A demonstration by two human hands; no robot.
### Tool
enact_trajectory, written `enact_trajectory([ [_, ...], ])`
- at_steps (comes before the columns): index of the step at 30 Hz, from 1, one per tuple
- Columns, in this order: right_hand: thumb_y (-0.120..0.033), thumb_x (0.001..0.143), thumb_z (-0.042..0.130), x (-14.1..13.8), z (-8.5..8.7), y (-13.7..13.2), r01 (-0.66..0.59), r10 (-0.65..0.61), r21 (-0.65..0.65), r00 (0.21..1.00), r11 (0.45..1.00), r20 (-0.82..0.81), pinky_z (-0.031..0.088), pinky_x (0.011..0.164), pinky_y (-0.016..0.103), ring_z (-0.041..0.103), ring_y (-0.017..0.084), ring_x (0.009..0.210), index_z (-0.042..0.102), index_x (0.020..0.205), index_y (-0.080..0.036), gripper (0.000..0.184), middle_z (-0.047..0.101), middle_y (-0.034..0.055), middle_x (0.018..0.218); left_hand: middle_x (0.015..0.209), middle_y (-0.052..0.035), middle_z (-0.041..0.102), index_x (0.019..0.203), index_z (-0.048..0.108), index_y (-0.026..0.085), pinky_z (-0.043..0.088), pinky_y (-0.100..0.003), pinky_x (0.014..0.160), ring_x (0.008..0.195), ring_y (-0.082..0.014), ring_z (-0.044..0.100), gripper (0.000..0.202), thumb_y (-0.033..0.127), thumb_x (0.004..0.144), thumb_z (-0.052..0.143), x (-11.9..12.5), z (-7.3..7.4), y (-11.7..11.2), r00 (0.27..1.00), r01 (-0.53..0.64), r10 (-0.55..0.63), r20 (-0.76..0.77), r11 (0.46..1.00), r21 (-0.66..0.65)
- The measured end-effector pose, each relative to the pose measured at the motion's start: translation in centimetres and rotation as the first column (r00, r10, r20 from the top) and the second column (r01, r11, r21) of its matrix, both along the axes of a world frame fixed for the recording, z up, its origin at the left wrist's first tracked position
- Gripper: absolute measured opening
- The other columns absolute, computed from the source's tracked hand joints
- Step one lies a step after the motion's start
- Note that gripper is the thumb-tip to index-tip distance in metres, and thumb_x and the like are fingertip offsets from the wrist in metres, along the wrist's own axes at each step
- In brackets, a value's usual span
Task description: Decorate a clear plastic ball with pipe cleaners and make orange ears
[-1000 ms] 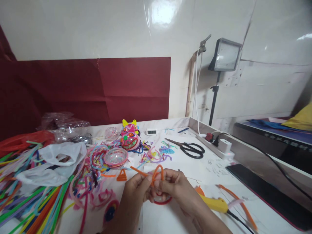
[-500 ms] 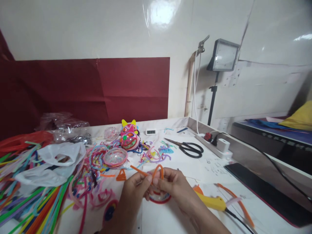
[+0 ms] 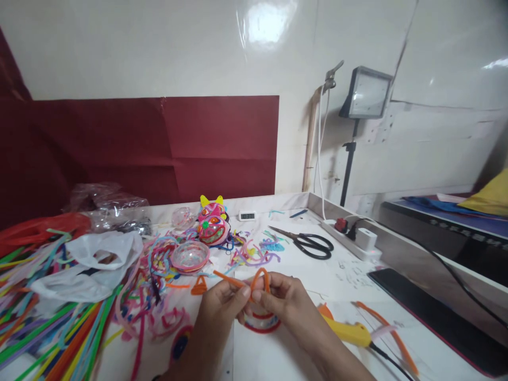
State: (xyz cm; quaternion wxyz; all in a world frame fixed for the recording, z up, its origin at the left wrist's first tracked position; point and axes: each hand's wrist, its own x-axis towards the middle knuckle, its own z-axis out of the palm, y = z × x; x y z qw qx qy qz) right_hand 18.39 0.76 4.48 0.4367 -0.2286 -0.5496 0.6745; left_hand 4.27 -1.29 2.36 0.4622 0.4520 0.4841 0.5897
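Both hands pinch one orange pipe cleaner [image 3: 261, 273], bent into a loop at the top. Its straight end sticks out to the left past my left hand [image 3: 226, 304], whose thumb and fingers are closed on it. My right hand [image 3: 280, 296] grips the looped part. Just beneath the hands rests a clear round bowl-like piece with a red rim [image 3: 264, 329], partly covered by the fingers. A folded orange pipe cleaner shape [image 3: 199, 286] lies to the left of my left hand. To the right is a yellow glue gun [image 3: 351, 333], partly behind my right forearm.
Black-handled scissors [image 3: 309, 244] lie behind the hands. Left are a tangle of pipe cleaners [image 3: 148, 296], a white plastic bag [image 3: 79, 286] and a clear dish [image 3: 190, 256]. Decorated masks [image 3: 213, 227] and a small clock [image 3: 247, 216] stand behind. A power strip [image 3: 351, 241] runs along the right edge.
The view has shifted slightly, so everything sits a little further right and lower. Both hands keep their pinch on the orange pipe cleaner, with barely any movement.
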Motion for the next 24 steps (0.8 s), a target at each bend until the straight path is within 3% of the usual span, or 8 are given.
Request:
enact_trajectory([
  [8,-0.047,0.065,0.074,0.3,0.3,-0.1,0.015,-0.016,0.052,1.000,0.999,0.014,0.043,0.060,0.026,0.048,0.011,0.052,0.056,0.061,-0.017,0.035,0.051,-0.0034,0.053,0.046,-0.0002,0.060,0.064,0.065,0.013,0.033,-0.021,0.043,0.040,-0.0091,0.047,0.037,0.049,0.062,0.074,0.0,0.6,-0.3,0.999,0.051,-0.052,0.008,0.998,0.030],
  [14,-0.045,0.072,0.069,0.1,0.8,-0.5,-0.079,0.087,0.099,0.993,0.992,-0.081,0.043,0.061,0.027,0.054,0.013,0.053,0.053,0.064,-0.019,0.032,0.055,-0.0022,0.057,0.046,-0.0007,0.061,0.060,0.063,0.013,0.034,-0.018,0.044,0.041,-0.0068,0.046,0.038,0.049,0.063,0.074,0.2,1.2,-0.6,0.985,0.118,-0.115,0.131,0.993,-0.015],
  [24,-0.048,0.075,0.067,0.1,0.2,-0.6,-0.140,0.154,0.138,0.984,0.981,-0.093,0.047,0.067,0.030,0.060,0.016,0.063,0.057,0.070,-0.018,0.032,0.058,0.0003,0.060,0.048,0.0013,0.057,0.068,0.063,0.012,0.031,-0.017,0.042,0.042,-0.0059,0.046,0.037,0.046,0.062,0.077,0.0,0.6,-0.4,0.934,0.251,-0.226,0.277,0.966,-0.059],
])
